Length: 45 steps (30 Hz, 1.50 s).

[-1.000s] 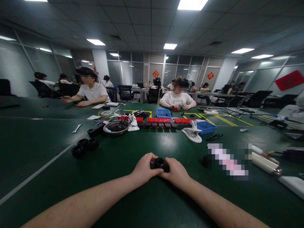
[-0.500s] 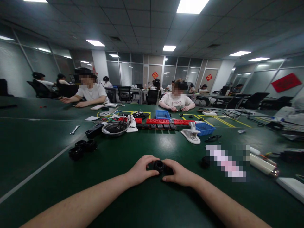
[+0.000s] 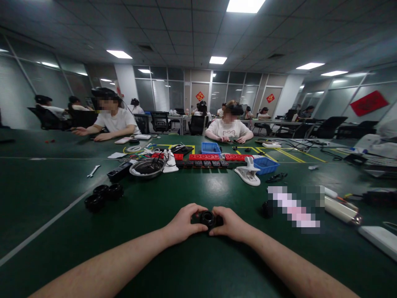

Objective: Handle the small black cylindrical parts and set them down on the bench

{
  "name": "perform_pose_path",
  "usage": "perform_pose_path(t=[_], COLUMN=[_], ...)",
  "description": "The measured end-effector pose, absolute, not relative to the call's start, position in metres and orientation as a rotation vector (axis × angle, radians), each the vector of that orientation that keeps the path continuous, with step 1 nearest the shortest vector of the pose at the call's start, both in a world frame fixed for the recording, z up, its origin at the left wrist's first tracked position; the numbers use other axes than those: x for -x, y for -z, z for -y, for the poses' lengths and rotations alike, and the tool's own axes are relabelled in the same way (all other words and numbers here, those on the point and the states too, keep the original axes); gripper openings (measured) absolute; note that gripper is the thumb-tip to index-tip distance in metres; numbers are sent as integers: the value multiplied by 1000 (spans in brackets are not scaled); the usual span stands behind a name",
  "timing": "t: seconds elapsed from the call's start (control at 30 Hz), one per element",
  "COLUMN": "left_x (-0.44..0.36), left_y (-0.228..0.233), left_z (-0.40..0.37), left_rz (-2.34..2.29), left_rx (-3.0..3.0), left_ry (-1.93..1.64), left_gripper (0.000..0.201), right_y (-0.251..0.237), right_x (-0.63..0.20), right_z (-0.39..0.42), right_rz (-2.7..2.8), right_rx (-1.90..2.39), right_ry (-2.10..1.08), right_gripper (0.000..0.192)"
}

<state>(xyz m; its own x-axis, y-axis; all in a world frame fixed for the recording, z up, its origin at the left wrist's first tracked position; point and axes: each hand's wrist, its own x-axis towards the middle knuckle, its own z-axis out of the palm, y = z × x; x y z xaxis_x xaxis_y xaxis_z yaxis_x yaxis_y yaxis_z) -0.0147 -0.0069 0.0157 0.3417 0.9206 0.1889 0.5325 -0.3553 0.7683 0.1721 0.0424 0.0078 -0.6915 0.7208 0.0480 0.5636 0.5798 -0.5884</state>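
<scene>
Between my hands, low over the green table, is a round black part (image 3: pixel 207 218) with an opening in its middle; its exact kind is unclear. My left hand (image 3: pixel 185 221) grips it from the left, fingers curled behind and thumb at the near side. From the right, my right hand (image 3: pixel 230 224) closes thumb and fingers around its dark right side, where I cannot make out whether there is a separate piece. Three glossy black round parts (image 3: pixel 102 196) stand grouped to the left. Another dark piece (image 3: pixel 266 209) lies right of my right hand.
Across the table are a metal bowl (image 3: pixel 132 171), white clamp stand (image 3: pixel 249 176), blue bins (image 3: pixel 263 166), red strips (image 3: pixel 204 157) and a wrench (image 3: pixel 93 171). A beige cylinder (image 3: pixel 339 209) and white box (image 3: pixel 380 240) lie right. Two people sit opposite.
My right thumb and fingers have closed in on the right side of the black part. The view has shifted slightly; the left hand keeps its grip.
</scene>
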Motion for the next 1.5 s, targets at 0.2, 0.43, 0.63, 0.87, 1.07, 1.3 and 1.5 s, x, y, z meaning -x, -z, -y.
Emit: perform_pose_path(t=[0.2, 0.43, 0.63, 0.87, 1.07, 1.3, 1.5], left_x=[7, 16, 21, 20, 16, 6, 9], left_y=[-6, -14, -19, -17, -14, -6, -5], left_z=[7, 6, 4, 3, 5, 4, 3], left_rz=[-1530, -1326, -1193, -1185, -1236, -1507, -1520], left_rx=[-1988, -2072, -2125, -2107, -2048, -1991, -1983], left_ry=[-980, -867, -773, -771, -810, -942, -990], left_gripper=[30, 33, 38, 38, 35, 29, 29], right_y=[-3, -12, -13, -11, -8, -5, -8], right_x=[-155, -165, -181, -180, -176, -157, -154], right_z=[-27, -25, -44, -50, -46, -32, -25], right_rz=[2466, 2509, 2566, 2552, 2509, 2488, 2514], right_rx=[1353, 1110, 732, 746, 924, 1340, 1435], right_ry=[-349, -526, -950, -984, -939, -429, -304], right_gripper=[31, 53, 37, 18, 25, 35, 43])
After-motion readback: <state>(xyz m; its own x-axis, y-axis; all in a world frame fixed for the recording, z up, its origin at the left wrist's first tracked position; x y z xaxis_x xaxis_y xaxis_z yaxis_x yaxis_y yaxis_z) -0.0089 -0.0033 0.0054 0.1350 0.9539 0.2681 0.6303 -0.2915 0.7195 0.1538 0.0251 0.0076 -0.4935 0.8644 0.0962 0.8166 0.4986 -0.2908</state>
